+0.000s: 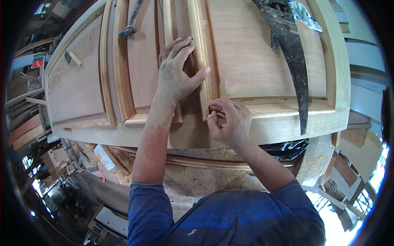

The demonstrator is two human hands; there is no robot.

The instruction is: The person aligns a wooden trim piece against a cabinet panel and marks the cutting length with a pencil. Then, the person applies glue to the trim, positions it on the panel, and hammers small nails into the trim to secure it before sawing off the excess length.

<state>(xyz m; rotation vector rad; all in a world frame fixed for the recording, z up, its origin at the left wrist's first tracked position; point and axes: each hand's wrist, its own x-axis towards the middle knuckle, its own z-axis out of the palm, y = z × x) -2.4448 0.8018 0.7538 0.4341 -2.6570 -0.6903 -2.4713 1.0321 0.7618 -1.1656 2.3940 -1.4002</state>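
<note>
A large wooden panel door (188, 133) lies in front of me, with strips of moulding around its recessed panels. My left hand (175, 71) is stretched out and open over the middle rail, its thumb resting against a long moulding strip (200, 45). Close to the near end of that strip, my right hand (232, 122) is closed, with finger and thumb pinching the strip at its corner. The pinched end is partly covered by my fingers. Another moulding piece (273, 110) runs to the right from this corner.
A dark handsaw (296, 61) lies across the right panel, its tip past the near edge. On the left panels rest a hammer (128, 31) and a small wood-handled tool (75, 58). A crumpled silver packet (305, 17) sits far right. Sawdust and black plastic (285, 150) lie below.
</note>
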